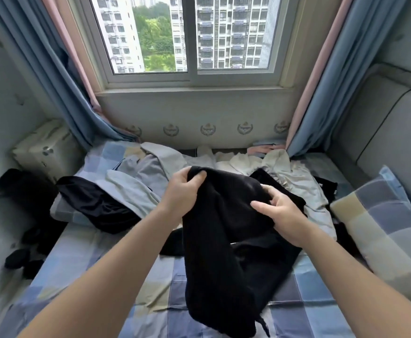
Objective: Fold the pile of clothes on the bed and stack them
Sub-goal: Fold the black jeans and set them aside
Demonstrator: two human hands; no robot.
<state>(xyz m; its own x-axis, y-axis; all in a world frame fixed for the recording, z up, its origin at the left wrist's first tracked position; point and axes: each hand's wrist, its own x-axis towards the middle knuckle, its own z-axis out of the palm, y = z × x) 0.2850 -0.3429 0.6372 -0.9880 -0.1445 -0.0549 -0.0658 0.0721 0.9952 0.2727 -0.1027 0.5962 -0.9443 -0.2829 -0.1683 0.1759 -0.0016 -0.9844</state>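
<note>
A soft, matte black garment [224, 240], perhaps knitted though its dark folds hide what kind it is, hangs with its lower end slumped on the checked sheet of the bed [82, 259]. The left hand [183, 191] grips its top edge and the right hand [282, 218] holds one side with curled fingers [270, 191], seemingly to spread it for folding. Beyond lies the rumpled pile [150, 172] of pale grey, white and glossy black clothes.

No text, label, brand or number can be read here: the only marks are the crest emblems [207, 129] printed in a row along the wall panel [194, 108] under the window, and any lettering inside them is too small and blurred to read.
</note>
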